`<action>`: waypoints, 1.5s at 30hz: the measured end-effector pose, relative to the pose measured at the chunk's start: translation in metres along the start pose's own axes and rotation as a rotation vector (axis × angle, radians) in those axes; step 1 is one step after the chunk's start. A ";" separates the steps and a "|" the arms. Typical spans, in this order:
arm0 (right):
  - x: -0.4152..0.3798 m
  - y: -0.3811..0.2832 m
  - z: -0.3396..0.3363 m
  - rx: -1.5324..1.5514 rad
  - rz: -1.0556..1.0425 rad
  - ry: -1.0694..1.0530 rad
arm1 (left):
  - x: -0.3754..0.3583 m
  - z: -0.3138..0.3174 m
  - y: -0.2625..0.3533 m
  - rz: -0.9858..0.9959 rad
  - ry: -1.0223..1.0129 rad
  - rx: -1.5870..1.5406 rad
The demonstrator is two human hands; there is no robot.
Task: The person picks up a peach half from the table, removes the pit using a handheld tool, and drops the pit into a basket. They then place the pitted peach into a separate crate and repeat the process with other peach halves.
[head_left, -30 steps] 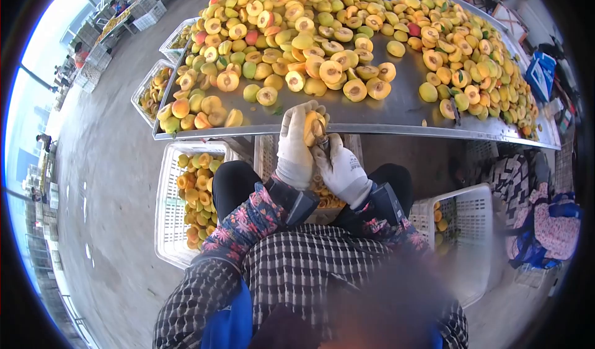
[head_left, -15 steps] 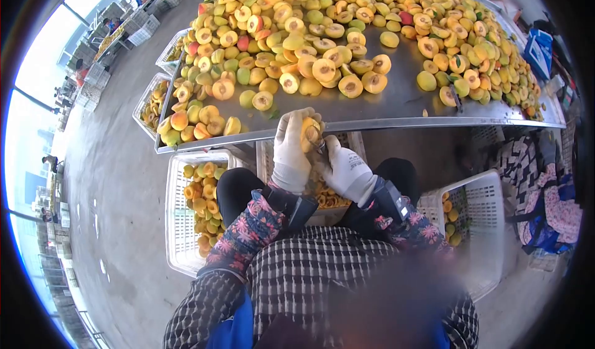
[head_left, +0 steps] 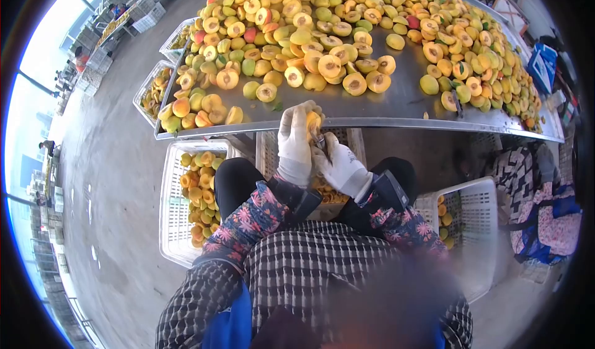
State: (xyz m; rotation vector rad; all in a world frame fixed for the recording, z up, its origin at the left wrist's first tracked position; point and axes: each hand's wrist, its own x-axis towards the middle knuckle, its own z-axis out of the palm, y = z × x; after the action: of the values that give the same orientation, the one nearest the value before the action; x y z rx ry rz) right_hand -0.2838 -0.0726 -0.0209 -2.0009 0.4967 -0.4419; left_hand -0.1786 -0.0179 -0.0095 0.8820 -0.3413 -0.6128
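My left hand (head_left: 294, 143), in a white glove, is closed around a yellow peach half (head_left: 313, 123) just off the table's near edge. From the right, my gloved right hand (head_left: 342, 168) grips a small metal pitting tool (head_left: 320, 142). The tool's tip is at the peach half, and its handle is mostly hidden by my fingers. Below both hands, between my knees, stands a crate (head_left: 268, 157) with small orange pieces (head_left: 330, 194) in it. Beyond my hands, many halved peaches (head_left: 328, 66) are heaped on the metal table (head_left: 372, 110).
On my left a white crate (head_left: 171, 203) holds peach halves; another white crate (head_left: 480, 209) with some fruit is on my right. The table's raised metal rim (head_left: 396, 123) runs across in front. A blue bag (head_left: 543, 67) lies at the far right. Other people work far left.
The view has shifted slightly. My left hand has turned the peach half a little, and my right hand with the tool has moved slightly lower against it.
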 end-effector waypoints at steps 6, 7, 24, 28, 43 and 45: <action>0.004 0.022 -0.007 0.232 -0.064 -0.141 | 0.017 -0.023 0.006 -0.226 -0.115 0.036; 0.005 0.027 -0.004 0.300 -0.060 -0.139 | 0.017 -0.024 0.006 -0.225 -0.134 0.055; -0.002 -0.004 0.000 -0.232 -0.011 0.050 | 0.010 -0.007 0.004 -0.102 0.126 0.066; -0.004 0.009 0.017 0.034 0.027 -0.037 | 0.007 -0.009 0.010 -0.113 0.139 0.172; -0.008 0.013 0.010 0.670 0.364 -0.217 | 0.032 -0.025 0.010 -0.496 -0.188 0.241; -0.011 0.029 0.024 0.529 0.157 -0.133 | 0.037 -0.029 0.008 -0.605 -0.208 0.239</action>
State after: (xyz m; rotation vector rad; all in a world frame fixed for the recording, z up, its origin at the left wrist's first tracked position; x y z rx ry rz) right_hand -0.2854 -0.0616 -0.0588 -1.4588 0.3995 -0.3005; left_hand -0.1318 -0.0195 -0.0189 1.1634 -0.3387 -1.2481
